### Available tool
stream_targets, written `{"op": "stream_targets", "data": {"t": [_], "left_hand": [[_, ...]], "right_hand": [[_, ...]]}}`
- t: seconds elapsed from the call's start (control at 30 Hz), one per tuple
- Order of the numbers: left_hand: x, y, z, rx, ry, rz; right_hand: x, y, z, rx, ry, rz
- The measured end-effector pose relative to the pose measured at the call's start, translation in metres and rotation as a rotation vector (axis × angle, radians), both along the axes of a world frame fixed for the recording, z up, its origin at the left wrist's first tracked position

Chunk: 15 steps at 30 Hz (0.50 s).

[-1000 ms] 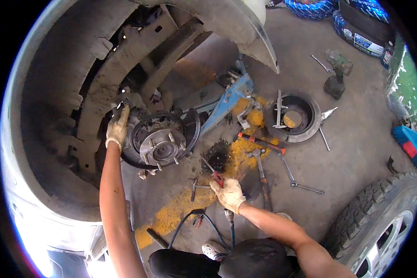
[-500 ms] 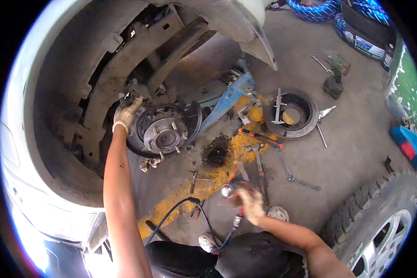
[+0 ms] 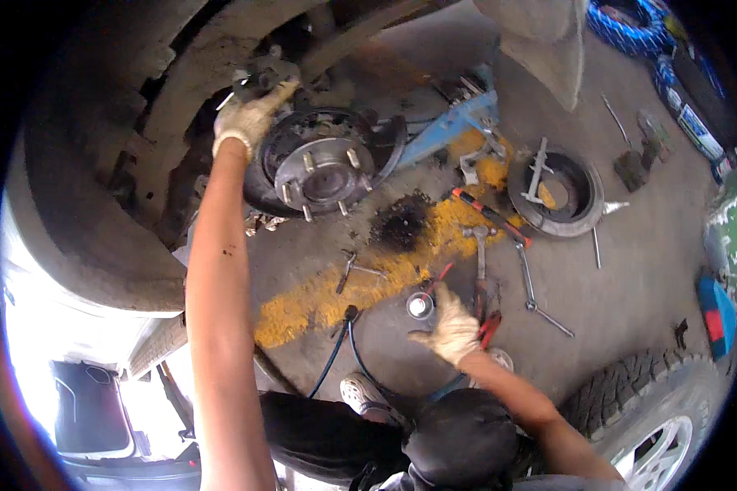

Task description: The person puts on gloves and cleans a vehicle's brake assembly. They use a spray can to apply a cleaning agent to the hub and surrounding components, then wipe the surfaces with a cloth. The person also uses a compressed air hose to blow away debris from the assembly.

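Stained floor [image 3: 647, 270] bears a spray can [image 3: 420, 306], likely light, stiff, best held mid-body; right hand [image 3: 454, 330] beside it, fingers spread, empty; left hand [image 3: 248, 120] touches a far metal part [image 3: 260, 80], grip unclear.

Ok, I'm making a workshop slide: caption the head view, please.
Gloved left hand at a metal part by the wheel hub; right hand open beside a white-topped can.

Left hand [image 3: 250, 119] and right hand [image 3: 453, 329] both gloved in cream; can [image 3: 420, 306] topped in white; hub [image 3: 332, 155] finished in dull grey; grey floor [image 3: 647, 274] crossed by yellow stripe [image 3: 303, 317], marked by black stain [image 3: 401, 221]; bar [image 3: 490, 214] coloured orange and black; stand [image 3: 450, 131] painted blue; wall [image 3: 735, 217] painted green, patched with white; tyre [image 3: 633, 41] wrapped in blue, patterned with white; brush [image 3: 716, 309] coloured blue and red.
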State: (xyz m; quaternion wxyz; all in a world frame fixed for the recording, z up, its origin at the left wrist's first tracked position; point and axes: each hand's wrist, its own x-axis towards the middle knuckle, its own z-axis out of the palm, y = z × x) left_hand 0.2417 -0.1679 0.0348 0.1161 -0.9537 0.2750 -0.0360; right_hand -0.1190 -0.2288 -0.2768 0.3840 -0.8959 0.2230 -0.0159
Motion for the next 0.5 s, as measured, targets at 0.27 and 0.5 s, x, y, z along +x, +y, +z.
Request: {"op": "stream_targets", "data": {"t": [0.27, 0.5], "left_hand": [[-0.005, 0.018, 0.001, 0.000, -0.228, -0.300], [-0.008, 0.009, 0.003, 0.078, -0.286, -0.304]], "right_hand": [[0.056, 0.009, -0.087, 0.712, -0.584, -0.123], [0.079, 0.003, -0.105, 0.382, -0.526, -0.136]]}}
